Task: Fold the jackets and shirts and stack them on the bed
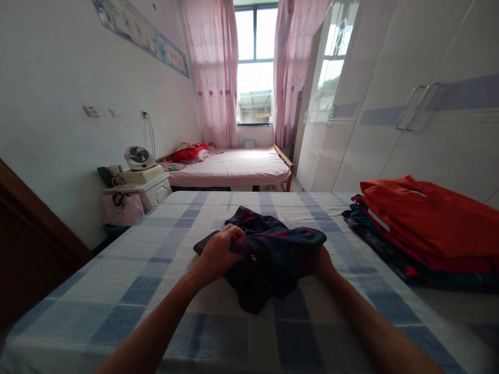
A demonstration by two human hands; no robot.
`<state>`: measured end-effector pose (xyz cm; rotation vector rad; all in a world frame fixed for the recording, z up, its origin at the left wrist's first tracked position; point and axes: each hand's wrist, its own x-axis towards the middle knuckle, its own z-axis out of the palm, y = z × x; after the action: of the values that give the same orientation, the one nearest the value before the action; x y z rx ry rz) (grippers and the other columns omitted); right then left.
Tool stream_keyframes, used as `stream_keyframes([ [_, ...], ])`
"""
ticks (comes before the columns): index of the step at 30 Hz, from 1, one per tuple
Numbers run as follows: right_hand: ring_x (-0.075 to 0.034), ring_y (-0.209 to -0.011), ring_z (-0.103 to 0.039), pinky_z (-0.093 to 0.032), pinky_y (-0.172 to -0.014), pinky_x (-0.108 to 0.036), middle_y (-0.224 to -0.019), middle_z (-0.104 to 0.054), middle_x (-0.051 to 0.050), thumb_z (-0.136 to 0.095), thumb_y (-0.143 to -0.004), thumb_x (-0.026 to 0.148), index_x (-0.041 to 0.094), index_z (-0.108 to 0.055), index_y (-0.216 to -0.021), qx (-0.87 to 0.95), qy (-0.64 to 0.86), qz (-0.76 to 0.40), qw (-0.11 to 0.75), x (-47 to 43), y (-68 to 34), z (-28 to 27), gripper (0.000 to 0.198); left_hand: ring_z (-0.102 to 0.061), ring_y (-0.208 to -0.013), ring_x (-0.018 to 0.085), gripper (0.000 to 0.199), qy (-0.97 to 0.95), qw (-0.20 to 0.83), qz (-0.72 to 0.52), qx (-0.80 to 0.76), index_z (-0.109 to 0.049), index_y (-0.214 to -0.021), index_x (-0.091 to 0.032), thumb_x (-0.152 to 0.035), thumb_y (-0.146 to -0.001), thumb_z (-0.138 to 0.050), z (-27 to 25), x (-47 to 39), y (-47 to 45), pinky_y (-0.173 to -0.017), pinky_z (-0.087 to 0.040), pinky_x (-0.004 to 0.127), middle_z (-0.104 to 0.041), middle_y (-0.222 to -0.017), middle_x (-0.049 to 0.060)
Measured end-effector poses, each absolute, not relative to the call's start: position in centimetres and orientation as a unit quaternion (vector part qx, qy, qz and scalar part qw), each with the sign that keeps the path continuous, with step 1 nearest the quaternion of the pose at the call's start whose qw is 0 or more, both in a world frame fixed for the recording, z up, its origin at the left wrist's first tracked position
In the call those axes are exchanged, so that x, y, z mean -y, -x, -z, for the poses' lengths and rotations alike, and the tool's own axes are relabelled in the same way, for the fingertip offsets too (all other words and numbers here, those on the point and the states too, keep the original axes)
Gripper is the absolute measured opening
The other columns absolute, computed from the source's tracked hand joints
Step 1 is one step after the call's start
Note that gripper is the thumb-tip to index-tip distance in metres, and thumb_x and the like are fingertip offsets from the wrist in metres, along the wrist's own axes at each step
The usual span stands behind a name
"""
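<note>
A dark navy and green plaid garment with red lines, probably a shirt [273, 259], lies bunched on the checked bed sheet [156, 311]. My left hand [222, 249] pinches its left upper part, thumb and fingers closed on the cloth near a small shiny button-like spot. At the garment's right side is my right hand [323, 264]; its fingers go under and behind the fabric and are mostly hidden, wrapped at that edge. Part of the cloth hangs in folds toward me between the two hands.
To the right sits a stack of folded clothes [429, 223], orange on top. White wardrobes [390, 104] line the right wall. Beyond this bed stands a smaller bed [234, 166] under the window. At left, a fan [139, 157] rests on a white cabinet [154, 192] beside a pink bag [123, 209].
</note>
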<state>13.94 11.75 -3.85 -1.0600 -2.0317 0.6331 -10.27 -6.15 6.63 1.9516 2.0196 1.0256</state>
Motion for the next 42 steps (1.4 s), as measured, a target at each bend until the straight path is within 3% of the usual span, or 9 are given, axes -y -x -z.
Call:
stream_keyframes([
  [3,-0.030,-0.102,-0.061,-0.046,-0.090,-0.044,-0.104,-0.069,-0.012,-0.054,-0.072,0.037,0.020,-0.066,-0.097,0.757,0.450,-0.264,0.393,-12.2,-14.4,3.3,0.032,-0.059,-0.095,0.021,0.053,-0.620,0.115,-0.358,-0.688,-0.053,-0.121,-0.022,-0.029,-0.070,-0.066,-5.1,8.2,11.6,-0.080,-0.047,0.032,-0.057,-0.116,0.007],
  [8,-0.022,-0.099,-0.062,-0.049,-0.084,-0.035,-0.112,-0.065,-0.011,-0.047,-0.082,0.038,0.017,-0.058,-0.111,0.665,0.454,-0.291,0.517,-9.7,-15.3,-2.0,0.037,-0.063,-0.085,0.021,0.035,-0.567,0.188,-0.370,-0.712,-0.065,-0.105,-0.020,-0.044,-0.084,-0.052,-3.4,11.4,11.6,-0.072,-0.049,0.031,-0.067,-0.096,0.006],
  [11,-0.020,-0.101,-0.061,-0.047,-0.087,-0.035,-0.114,-0.065,-0.006,-0.048,-0.085,0.037,0.023,-0.060,-0.113,0.772,0.355,-0.292,0.439,-5.6,-14.1,-5.6,0.033,-0.064,-0.087,0.020,0.039,-0.577,0.236,-0.410,-0.665,-0.059,-0.119,-0.021,-0.041,-0.088,-0.048,-3.7,12.0,9.8,-0.071,-0.051,0.029,-0.068,-0.101,0.006],
  [16,-0.023,-0.098,-0.060,-0.043,-0.088,-0.037,-0.104,-0.068,-0.004,-0.059,-0.074,0.027,0.023,-0.065,-0.106,0.905,0.254,-0.222,0.261,-2.1,-11.5,-6.8,0.033,-0.037,-0.133,0.025,0.076,-0.666,0.193,-0.414,-0.590,-0.029,-0.144,-0.031,-0.028,-0.077,-0.064,-3.9,11.1,7.0,-0.107,-0.036,0.038,-0.038,-0.147,0.004],
  [21,-0.018,-0.072,-0.062,-0.047,-0.066,-0.029,-0.079,-0.068,0.000,-0.050,-0.083,0.035,0.022,-0.065,-0.090,0.721,0.358,-0.398,0.440,-5.0,-13.3,-7.4,0.021,-0.024,-0.139,0.033,0.112,-0.673,0.092,-0.276,-0.680,-0.020,-0.147,-0.018,-0.032,-0.054,-0.081,-1.2,9.6,7.6,-0.112,-0.024,0.052,-0.022,-0.153,0.014],
  [27,-0.017,-0.068,-0.064,-0.051,-0.060,-0.028,-0.072,-0.067,0.002,-0.062,-0.071,0.031,0.023,-0.062,-0.084,0.528,0.275,-0.571,0.565,-4.9,-14.0,-11.3,0.014,-0.055,-0.115,0.026,0.030,-0.616,0.076,-0.294,-0.727,-0.061,-0.110,-0.018,-0.026,-0.085,-0.045,-0.1,7.1,10.9,-0.098,-0.040,0.043,-0.066,-0.115,0.011],
  [31,-0.016,-0.069,-0.062,-0.050,-0.061,-0.027,-0.072,-0.065,0.002,-0.064,-0.073,0.030,0.023,-0.064,-0.083,0.537,0.278,-0.487,0.630,-4.5,-14.5,-13.4,0.012,-0.061,-0.071,0.018,0.031,-0.504,0.041,-0.448,-0.737,-0.060,-0.095,-0.017,-0.036,-0.088,-0.038,-6.3,6.7,14.6,-0.065,-0.048,0.029,-0.065,-0.075,0.001],
  [35,-0.013,-0.071,-0.058,-0.045,-0.062,-0.025,-0.080,-0.064,0.003,-0.063,-0.078,0.036,0.026,-0.067,-0.091,0.601,0.343,-0.304,0.655,-4.3,-16.3,-14.0,0.017,-0.055,-0.072,0.014,0.028,-0.420,-0.162,-0.567,-0.690,-0.062,-0.094,-0.018,-0.039,-0.086,-0.046,-15.0,8.0,16.6,-0.066,-0.044,0.026,-0.062,-0.077,-0.002],
  [42,-0.017,-0.063,-0.060,-0.047,-0.058,-0.029,-0.067,-0.065,-0.001,-0.054,-0.080,0.049,0.021,-0.067,-0.085,0.816,0.395,-0.270,0.325,-5.0,-18.7,-9.8,0.031,-0.061,-0.101,0.026,0.043,-0.497,-0.215,-0.314,-0.779,-0.053,-0.124,-0.018,-0.040,-0.090,-0.039,-13.1,8.5,18.7,-0.083,-0.046,0.037,-0.064,-0.113,0.010],
])
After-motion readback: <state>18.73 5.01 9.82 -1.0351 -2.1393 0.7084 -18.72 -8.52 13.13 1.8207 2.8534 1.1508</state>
